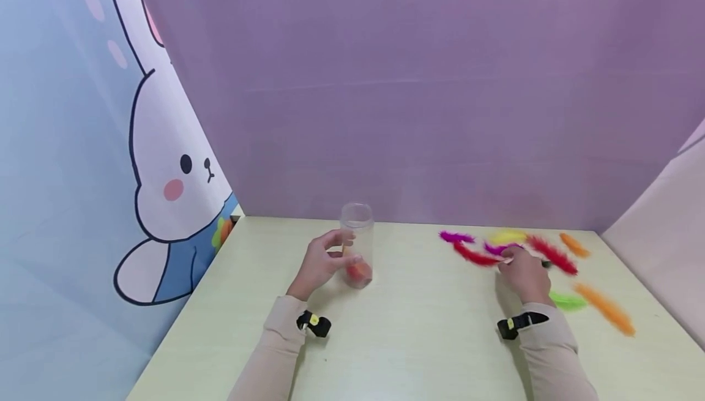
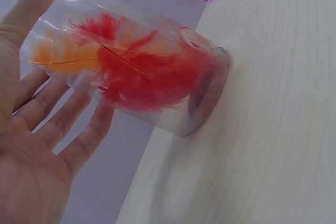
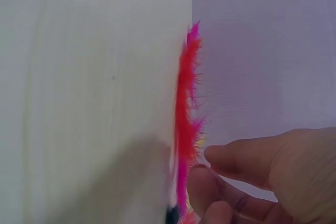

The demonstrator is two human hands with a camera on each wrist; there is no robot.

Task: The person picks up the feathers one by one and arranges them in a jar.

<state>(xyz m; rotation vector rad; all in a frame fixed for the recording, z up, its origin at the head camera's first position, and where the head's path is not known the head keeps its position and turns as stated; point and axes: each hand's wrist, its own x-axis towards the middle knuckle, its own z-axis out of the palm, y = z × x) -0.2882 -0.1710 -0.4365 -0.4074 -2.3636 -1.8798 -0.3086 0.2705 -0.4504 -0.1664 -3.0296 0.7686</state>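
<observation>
A clear plastic jar (image 1: pixel 360 245) stands upright on the table, with red feathers (image 2: pixel 152 74) and an orange feather (image 2: pixel 65 60) inside. My left hand (image 1: pixel 324 260) holds it from the left, thumb on one side and fingers round the other. Over on the right, my right hand (image 1: pixel 525 273) is low among loose feathers. Its thumb and bent fingers are close to a magenta feather (image 1: pixel 498 248) and a red feather (image 1: pixel 475 256). In the right wrist view, the fingertips come near the red feather (image 3: pixel 186 93), and no feather shows clearly between them.
Around the right hand lie a yellow feather (image 1: pixel 509 237), another red feather (image 1: pixel 553 255), a green feather (image 1: pixel 568 301) and an orange feather (image 1: pixel 606 309). Farther back are a purple feather (image 1: pixel 456 237) and a small orange feather (image 1: pixel 574 245). A purple cloth (image 1: pixel 418 95) hangs behind the table.
</observation>
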